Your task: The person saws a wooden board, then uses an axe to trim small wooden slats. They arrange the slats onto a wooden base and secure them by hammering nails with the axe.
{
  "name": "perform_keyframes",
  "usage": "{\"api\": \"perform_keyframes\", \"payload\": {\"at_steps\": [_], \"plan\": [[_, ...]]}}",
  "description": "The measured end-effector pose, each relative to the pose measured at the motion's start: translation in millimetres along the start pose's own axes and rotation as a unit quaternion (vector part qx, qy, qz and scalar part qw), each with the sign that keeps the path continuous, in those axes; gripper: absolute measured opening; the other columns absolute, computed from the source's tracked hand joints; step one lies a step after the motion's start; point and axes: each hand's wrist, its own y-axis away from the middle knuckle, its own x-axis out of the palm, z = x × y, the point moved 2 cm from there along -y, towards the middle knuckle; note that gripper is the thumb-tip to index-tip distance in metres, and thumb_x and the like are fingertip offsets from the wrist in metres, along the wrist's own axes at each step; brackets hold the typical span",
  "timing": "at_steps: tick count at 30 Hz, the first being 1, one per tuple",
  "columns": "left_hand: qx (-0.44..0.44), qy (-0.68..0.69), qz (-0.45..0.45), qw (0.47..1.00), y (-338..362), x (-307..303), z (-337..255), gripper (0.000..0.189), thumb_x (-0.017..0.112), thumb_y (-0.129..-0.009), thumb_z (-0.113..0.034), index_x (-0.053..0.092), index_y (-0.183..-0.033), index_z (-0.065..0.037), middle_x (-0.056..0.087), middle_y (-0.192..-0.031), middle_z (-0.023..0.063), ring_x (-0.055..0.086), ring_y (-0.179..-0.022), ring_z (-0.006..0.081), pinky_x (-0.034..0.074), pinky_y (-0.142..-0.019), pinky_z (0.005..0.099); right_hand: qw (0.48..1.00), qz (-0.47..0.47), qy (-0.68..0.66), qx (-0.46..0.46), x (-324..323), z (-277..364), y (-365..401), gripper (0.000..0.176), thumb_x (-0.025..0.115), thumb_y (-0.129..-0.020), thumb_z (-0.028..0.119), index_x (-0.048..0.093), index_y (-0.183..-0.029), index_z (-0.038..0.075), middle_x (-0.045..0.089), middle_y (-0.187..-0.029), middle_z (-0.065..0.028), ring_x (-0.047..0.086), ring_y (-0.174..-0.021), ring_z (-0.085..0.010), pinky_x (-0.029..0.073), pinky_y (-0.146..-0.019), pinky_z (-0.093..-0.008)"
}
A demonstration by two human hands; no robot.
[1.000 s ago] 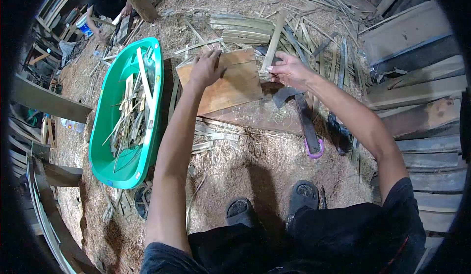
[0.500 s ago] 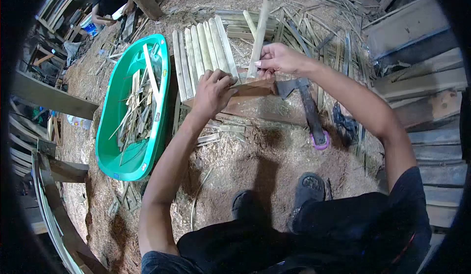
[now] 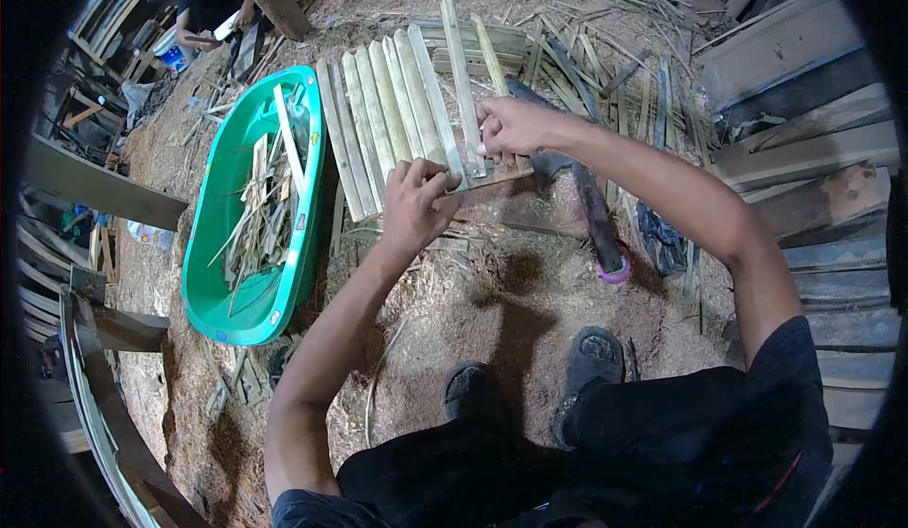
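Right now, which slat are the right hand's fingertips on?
The slat whose far end reaches highest in the picture. A gap at that end separates it from the row of slats on its left.

You wear black trousers (image 3: pixel 653 410) and a dark top with short sleeves (image 3: pixel 785 367); your left hand (image 3: pixel 416 202) and right hand (image 3: pixel 508 129) are bare. A thin reddish line (image 3: pixel 781 484) marks the dark cloth right of the trousers; beyond the trousers, your dark, round-toed slippers (image 3: pixel 599 356) look dusty.
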Motion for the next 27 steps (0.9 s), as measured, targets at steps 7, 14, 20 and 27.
{"api": "perform_keyframes", "payload": {"at_steps": [7,14,20,27], "plan": [[0.014,-0.021,-0.008,1.000,6,6,0,0.025,0.078,-0.075,-0.024,0.069,-0.097,-0.015,0.059,-0.100,0.0024,0.053,-0.088,0.0228,0.042,-0.078,0.0365,0.995,0.003,-0.089,-0.053,11,-16,-4,0.030,0.072,-0.085,0.004,0.053,-0.108,-0.005,0.062,-0.082,-0.0086,0.063,-0.067,-0.0141,0.054,-0.056,-0.0273],[0.029,-0.037,-0.008,0.999,12,8,-2,0.024,0.077,-0.076,-0.026,0.069,-0.096,-0.015,0.059,-0.100,0.0020,0.052,-0.088,0.0223,0.042,-0.078,0.0366,0.998,0.011,-0.045,-0.032,16,-10,-1,0.030,0.072,-0.085,0.005,0.056,-0.107,-0.006,0.061,-0.085,-0.0088,0.062,-0.071,-0.0142,0.054,-0.058,-0.0260],[0.031,-0.039,-0.027,0.998,3,7,0,0.023,0.078,-0.076,-0.027,0.069,-0.092,-0.014,0.059,-0.098,0.0017,0.053,-0.088,0.0228,0.042,-0.077,0.0373,0.998,0.008,-0.063,-0.027,15,-18,-8,0.030,0.071,-0.086,0.004,0.056,-0.109,-0.005,0.062,-0.087,-0.0087,0.062,-0.072,-0.0140,0.055,-0.058,-0.0256],[0.010,-0.035,-0.030,0.999,-2,8,1,0.023,0.081,-0.071,-0.023,0.069,-0.087,-0.013,0.060,-0.097,0.0025,0.054,-0.088,0.0236,0.043,-0.078,0.0379,0.998,0.005,-0.055,-0.016,11,-21,-13,0.031,0.072,-0.085,0.004,0.056,-0.110,-0.004,0.063,-0.089,-0.0083,0.062,-0.073,-0.0132,0.055,-0.058,-0.0260]]}}
